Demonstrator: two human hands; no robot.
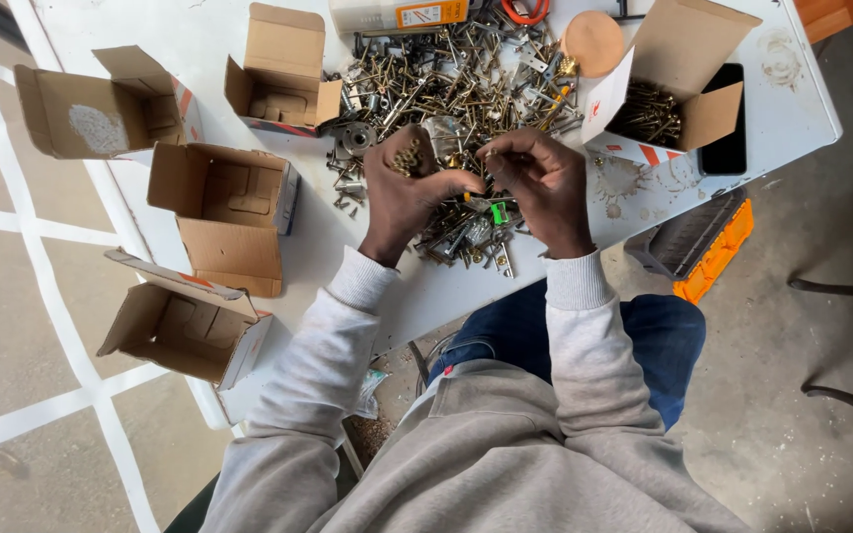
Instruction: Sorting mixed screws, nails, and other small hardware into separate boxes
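Just before the screw pile (pixel 451 104), my left hand (pixel 405 188) cups brass screws; my right hand (pixel 537 183) pinches one. I'd keep the cupped palm level.

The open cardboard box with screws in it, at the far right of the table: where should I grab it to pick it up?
Hold the open brown cardboard box of screws by its two side walls, coming down from above. Its flaps stand open and loose, so they would bend; the walls are stiffer and keep it level.

Left hand (pixel 409 183) cups brass screws (pixel 408 156); right hand (pixel 541 183) picks above the pile (pixel 446 89).
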